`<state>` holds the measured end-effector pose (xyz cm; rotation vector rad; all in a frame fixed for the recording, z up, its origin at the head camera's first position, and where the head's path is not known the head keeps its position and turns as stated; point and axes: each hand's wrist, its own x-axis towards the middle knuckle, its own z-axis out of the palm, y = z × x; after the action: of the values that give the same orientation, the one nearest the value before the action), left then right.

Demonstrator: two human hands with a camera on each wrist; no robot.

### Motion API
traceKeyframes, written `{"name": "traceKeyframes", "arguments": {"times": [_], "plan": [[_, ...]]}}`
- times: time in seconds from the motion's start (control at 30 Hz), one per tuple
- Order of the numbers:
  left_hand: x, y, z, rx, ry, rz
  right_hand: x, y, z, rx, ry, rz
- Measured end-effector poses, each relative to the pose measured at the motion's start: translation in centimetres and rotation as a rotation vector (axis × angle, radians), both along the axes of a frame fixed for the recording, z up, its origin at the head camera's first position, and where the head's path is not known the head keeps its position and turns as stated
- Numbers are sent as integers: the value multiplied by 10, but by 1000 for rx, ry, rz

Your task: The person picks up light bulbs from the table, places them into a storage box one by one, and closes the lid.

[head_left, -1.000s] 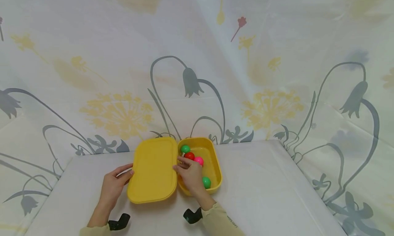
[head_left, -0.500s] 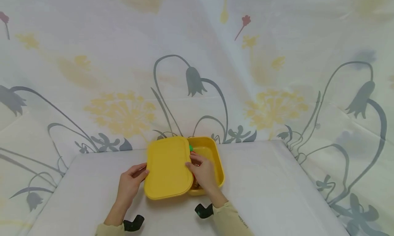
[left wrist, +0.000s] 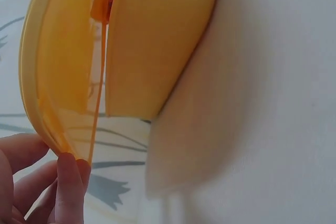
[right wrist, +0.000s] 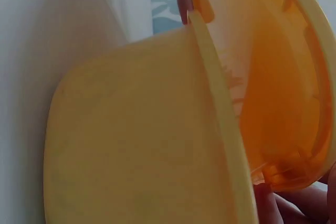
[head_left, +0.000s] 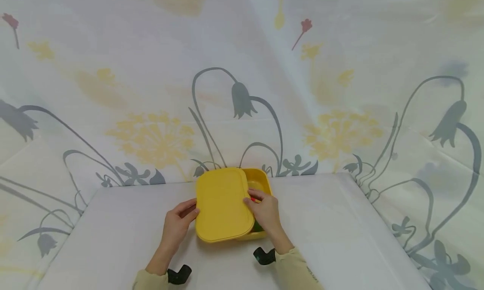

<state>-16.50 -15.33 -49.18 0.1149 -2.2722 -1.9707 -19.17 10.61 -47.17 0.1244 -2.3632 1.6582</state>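
Note:
A yellow rectangular lid (head_left: 224,204) is held raised and tilted over a yellow box (head_left: 261,176), covering most of its opening. My left hand (head_left: 177,222) pinches the lid's left edge between thumb and fingers. On the opposite edge, my right hand (head_left: 266,210) grips it, the fingers bent under the rim. Both wrist views show a gap between the lid (right wrist: 289,77) and the box wall (left wrist: 157,40). A strip along the box's right side stays uncovered, where small bits of a red thing (head_left: 252,199) and a green thing (head_left: 257,227) show. The remaining contents are hidden.
The box stands on a white-covered table (head_left: 325,231), near its back edge. Behind rises a pale curtain (head_left: 242,38) printed with flowers. A black angled piece is worn at each wrist, the left piece (head_left: 180,275) and the right piece (head_left: 264,256).
Both hands have carried the lid rightward from beside the box to over it. The green, red and pink balls seen inside earlier are now mostly covered.

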Motion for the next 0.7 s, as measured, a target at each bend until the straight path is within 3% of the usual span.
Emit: {"name": "traceKeyframes", "arguments": {"times": [0.3, 0.7], "plan": [[-5, 23, -4, -31, 26, -8, -1, 17, -2, 16, -37, -35], [-12, 52, -8, -79, 69, -22, -3, 36, -3, 161, 52, -108]]}}
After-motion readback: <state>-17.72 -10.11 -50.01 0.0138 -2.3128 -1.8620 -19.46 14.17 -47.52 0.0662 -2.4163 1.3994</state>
